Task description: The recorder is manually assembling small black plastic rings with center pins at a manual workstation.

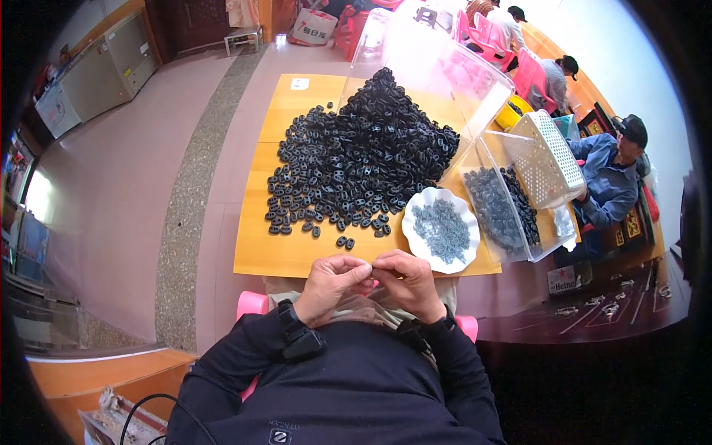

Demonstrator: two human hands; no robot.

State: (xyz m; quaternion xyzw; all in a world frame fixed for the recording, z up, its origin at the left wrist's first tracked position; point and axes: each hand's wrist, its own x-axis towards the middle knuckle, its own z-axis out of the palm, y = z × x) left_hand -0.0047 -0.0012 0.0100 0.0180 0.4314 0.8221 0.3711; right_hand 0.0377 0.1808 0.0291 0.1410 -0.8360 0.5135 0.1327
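Observation:
My left hand [331, 287] and my right hand [409, 282] meet fingertip to fingertip just off the table's near edge. Both are closed in a pinch, and whatever they hold is too small and too covered to make out. Beyond them, a big heap of small black oval pieces with two holes each [371, 148] spreads over the wooden table [256, 245]. A couple of loose black pieces [345, 242] lie nearest my hands. Close to my right hand stands a white scalloped dish [410, 231] holding a pile of tiny grey pieces [441, 228].
A large clear plastic bin [452, 67] lies tipped behind the heap. To the right is a clear container [545, 248] of black pieces, with a white perforated basket [552, 159] over it. A person in blue [608, 178] sits beyond, and others sit farther back by pink chairs [530, 78].

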